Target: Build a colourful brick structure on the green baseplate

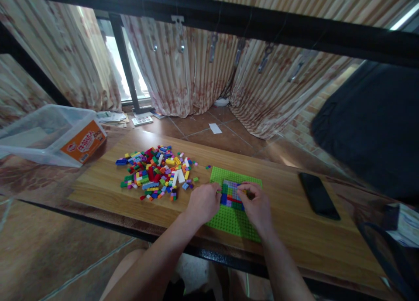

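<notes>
A bright green studded baseplate (229,222) lies on the wooden board in front of me. On its middle is a low block of toy bricks (231,191) in grey, green, red and blue rows. My left hand (204,203) is closed at the left edge of this block, thumb and fingertips together; whatever they may hold is hidden. From the right, my right hand (257,205) reaches over the bricks with thumb and forefinger pinched. A small yellowish bit shows by those fingers, too small to make out.
A heap of loose coloured bricks (153,172) spreads left of the baseplate. Beyond it stands a clear plastic bin (65,118) with an orange label. A black phone (318,195) lies to the right. A dark metal bar (209,19) with hanging clips crosses above the board.
</notes>
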Tool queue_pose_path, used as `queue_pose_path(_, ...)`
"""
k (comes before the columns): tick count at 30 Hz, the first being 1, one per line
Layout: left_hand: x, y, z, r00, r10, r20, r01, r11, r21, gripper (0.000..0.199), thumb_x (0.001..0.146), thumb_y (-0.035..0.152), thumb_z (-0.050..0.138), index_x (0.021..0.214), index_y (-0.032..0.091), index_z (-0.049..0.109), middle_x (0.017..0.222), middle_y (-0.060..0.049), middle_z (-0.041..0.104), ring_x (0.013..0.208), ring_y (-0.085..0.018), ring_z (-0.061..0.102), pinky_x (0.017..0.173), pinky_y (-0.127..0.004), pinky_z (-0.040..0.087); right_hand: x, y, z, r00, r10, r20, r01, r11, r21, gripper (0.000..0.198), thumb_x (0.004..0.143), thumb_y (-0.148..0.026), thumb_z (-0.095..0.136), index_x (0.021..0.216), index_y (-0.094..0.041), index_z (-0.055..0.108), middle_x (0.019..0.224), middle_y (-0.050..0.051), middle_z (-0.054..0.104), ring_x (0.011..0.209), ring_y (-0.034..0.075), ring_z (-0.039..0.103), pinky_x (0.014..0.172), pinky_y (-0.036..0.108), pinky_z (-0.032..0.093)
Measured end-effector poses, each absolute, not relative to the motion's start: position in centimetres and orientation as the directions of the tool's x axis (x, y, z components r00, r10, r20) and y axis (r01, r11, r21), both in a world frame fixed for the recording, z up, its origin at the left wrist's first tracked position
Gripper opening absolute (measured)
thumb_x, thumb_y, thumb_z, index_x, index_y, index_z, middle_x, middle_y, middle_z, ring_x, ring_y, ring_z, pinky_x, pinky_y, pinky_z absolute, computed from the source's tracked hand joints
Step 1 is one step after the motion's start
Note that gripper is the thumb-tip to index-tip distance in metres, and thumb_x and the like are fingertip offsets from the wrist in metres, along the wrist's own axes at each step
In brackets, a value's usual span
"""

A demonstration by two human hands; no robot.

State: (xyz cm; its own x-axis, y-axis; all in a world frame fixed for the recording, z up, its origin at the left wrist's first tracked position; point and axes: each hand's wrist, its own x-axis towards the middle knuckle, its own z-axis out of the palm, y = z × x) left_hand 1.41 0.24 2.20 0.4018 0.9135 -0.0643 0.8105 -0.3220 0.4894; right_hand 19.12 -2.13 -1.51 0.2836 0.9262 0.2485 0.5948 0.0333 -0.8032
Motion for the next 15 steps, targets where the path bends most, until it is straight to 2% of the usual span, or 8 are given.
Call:
queue_pose_path(3, 1.4, 0.2, 2.1, 0.429, 0.903, -0.038, 0.773, -0.345, 0.532, 0.027, 0.090, 0.022, 0.042, 0.097, 0.023, 0.068, 0.093, -0.004, 0.072, 0.088, -0.019, 0.067, 0.080, -0.029, 0.050, 19.5, -2.0, -1.8, 0.328, 0.911, 0.252, 0.592, 0.010, -0.806, 0.014, 0.074, -0.033, 0.061, 0.078, -0.021, 0.068, 0.100, 0.008, 0.063, 0.096, 0.023, 0.058, 0.091, 0.044, 0.043)
queue_pose_path(6, 1.5, -0.1, 2.0, 0.472, 0.882, -0.006, 0.735, -0.389, 0.556, 0.029, 0.091, 0.020, 0.042, 0.099, 0.025, 0.069, 0.095, -0.002, 0.071, 0.090, -0.017, 0.066, 0.082, -0.028, 0.049, 19.2, -2.1, -2.0, 0.287, 0.923, 0.258, 0.639, 0.017, -0.769, 0.014, 0.073, -0.033, 0.062, 0.079, -0.022, 0.068, 0.100, 0.007, 0.063, 0.098, 0.024, 0.057, 0.093, 0.045, 0.041)
queue_pose_path(15, 1.6, -0.8, 2.1, 0.535, 0.845, -0.021, 0.750, -0.463, 0.473, 0.032, 0.092, 0.020, 0.040, 0.106, 0.027, 0.067, 0.096, -0.004, 0.066, 0.084, -0.018, 0.065, 0.075, -0.028, 0.050, 18.3, -2.2, -1.8, 0.279, 0.924, 0.263, 0.694, -0.005, -0.720, 0.011, 0.071, -0.029, 0.063, 0.078, -0.022, 0.067, 0.102, 0.008, 0.060, 0.102, 0.026, 0.055, 0.093, 0.045, 0.040)
